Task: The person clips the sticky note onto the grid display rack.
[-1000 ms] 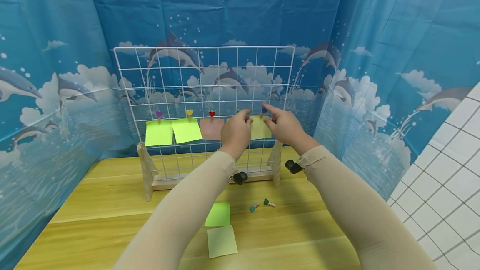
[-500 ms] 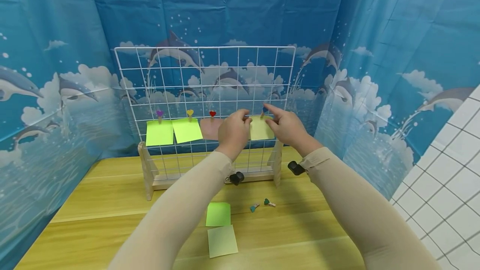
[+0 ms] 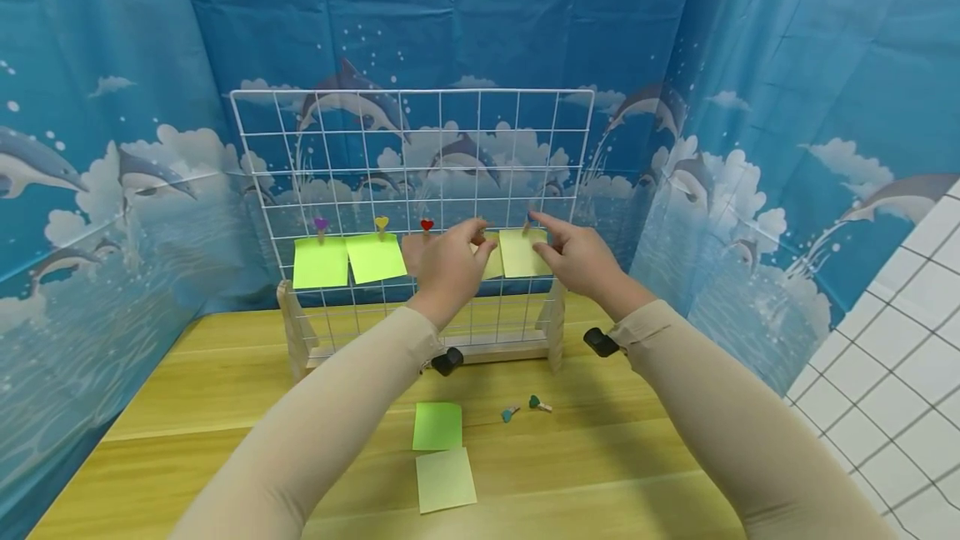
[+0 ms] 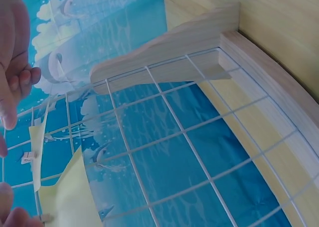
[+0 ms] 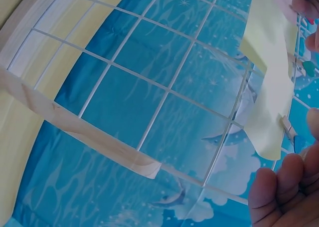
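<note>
Several sticky notes hang in a row on the white wire grid (image 3: 459, 167), each under a heart clip. My right hand (image 3: 588, 261) is at the rightmost pale yellow note (image 3: 521, 253). Its index fingertip touches the blue heart clip (image 3: 529, 218) over that note, and the thumb lies by the note's right edge. My left hand (image 3: 450, 265) stands before the neighbouring yellow note (image 3: 492, 260), thumb and index near its top, partly hiding it and the pink note (image 3: 412, 252). In the right wrist view, the blue clip (image 5: 298, 143) and a green clip (image 5: 308, 68) grip the paper.
Left on the grid are two bright green notes (image 3: 321, 263) with purple and yellow clips. On the wooden table lie a green note (image 3: 437, 427), a pale yellow note (image 3: 446, 482) and two clips (image 3: 537, 402). Wooden feet (image 3: 553, 327) support the grid; dolphin-print curtains surround it.
My left hand has drawn left, away from the rightmost note, uncovering part of the yellow note beside it. My right hand has stayed by the blue clip almost unmoved.
</note>
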Tool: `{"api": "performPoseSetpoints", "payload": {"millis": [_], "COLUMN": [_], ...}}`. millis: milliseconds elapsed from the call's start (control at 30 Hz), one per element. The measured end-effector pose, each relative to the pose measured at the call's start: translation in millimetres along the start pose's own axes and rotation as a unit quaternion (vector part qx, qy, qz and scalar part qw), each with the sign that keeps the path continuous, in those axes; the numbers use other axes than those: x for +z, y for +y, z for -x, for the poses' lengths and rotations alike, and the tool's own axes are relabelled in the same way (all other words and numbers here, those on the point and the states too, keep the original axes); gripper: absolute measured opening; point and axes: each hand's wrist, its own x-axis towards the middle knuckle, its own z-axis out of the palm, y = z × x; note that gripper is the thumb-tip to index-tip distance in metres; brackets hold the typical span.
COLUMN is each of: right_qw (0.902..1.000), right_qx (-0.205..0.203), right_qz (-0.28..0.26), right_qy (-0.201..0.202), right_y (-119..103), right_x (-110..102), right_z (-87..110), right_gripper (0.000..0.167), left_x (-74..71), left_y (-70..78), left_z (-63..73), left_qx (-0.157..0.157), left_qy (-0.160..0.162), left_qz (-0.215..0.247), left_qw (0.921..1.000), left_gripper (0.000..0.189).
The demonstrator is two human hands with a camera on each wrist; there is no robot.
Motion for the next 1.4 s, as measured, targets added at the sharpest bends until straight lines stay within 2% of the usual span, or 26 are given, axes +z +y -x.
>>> {"api": "performPoseSetpoints", "payload": {"millis": [167,333,433,567,767,1133,1400], "right_qw": [0.9999,0.9995,0.9992,0.9987,0.9980,0.9980,0.9977], "right_qx": [-0.012,-0.030,-0.039,-0.049,-0.055,-0.045,-0.036], "right_qz": [0.002,-0.001,0.003,0.011,0.018,0.015,0.026], "right_qy": [-0.004,-0.006,-0.008,-0.008,-0.027,-0.042,-0.051], "right_y": [0,2,3,3,5,5,10], "right_x": [1,2,2,3,8,16,25], "right_z": [6.9,15.6,22.0,30.8,44.1,62.6,70.4], "right_gripper": [0.059,0.058,0.057,0.057,0.058,0.058,0.060], "left_x": [-8.6,-16.4,-20.9,-26.7,-34.9,-43.8,-48.2], "left_y": [-5.8,-12.5,-16.6,-22.3,-31.2,-42.4,-49.1], "left_z": [9.7,20.0,27.8,40.2,56.8,74.0,84.7], "left_qx": [-0.001,0.026,0.032,0.020,0.026,0.030,0.049], "left_qy": [-0.013,-0.017,-0.040,-0.086,-0.123,-0.140,-0.147], "left_qz": [-0.004,-0.053,-0.047,-0.016,-0.031,-0.067,-0.095], "left_qw": [0.9999,0.9981,0.9976,0.9960,0.9916,0.9874,0.9833], "left_gripper": [0.038,0.041,0.043,0.046,0.052,0.057,0.062]}}
